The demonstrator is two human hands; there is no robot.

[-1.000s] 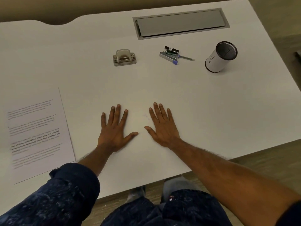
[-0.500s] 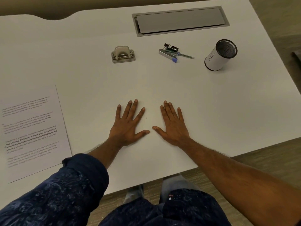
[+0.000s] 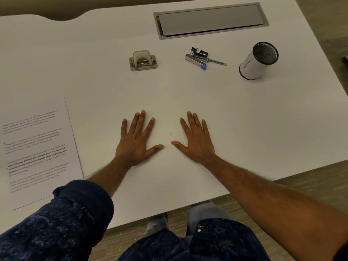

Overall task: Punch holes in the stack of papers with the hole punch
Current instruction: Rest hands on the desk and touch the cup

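Note:
A stack of printed papers [image 3: 39, 149] lies flat at the left side of the white desk [image 3: 244, 119], its left part cut off by the frame. The grey hole punch [image 3: 143, 60] sits farther back near the desk's middle, upright and untouched. My left hand [image 3: 136, 142] and my right hand [image 3: 195, 141] lie palm down on the bare desk, fingers spread and straight, thumbs pointing at each other. Both hands hold nothing. The papers are to the left of my left hand; the hole punch is well beyond its fingertips.
A stapler with a blue tip, a black binder clip and a pen [image 3: 202, 58] lie right of the punch. A white mesh-topped pen cup [image 3: 258, 61] stands at the right. A grey cable hatch [image 3: 211, 20] is set into the far desk. The front edge runs near my forearms.
My hands stay flat and open on the desk. The view has shifted slightly, so the hands and desk items sit a little differently in the frame.

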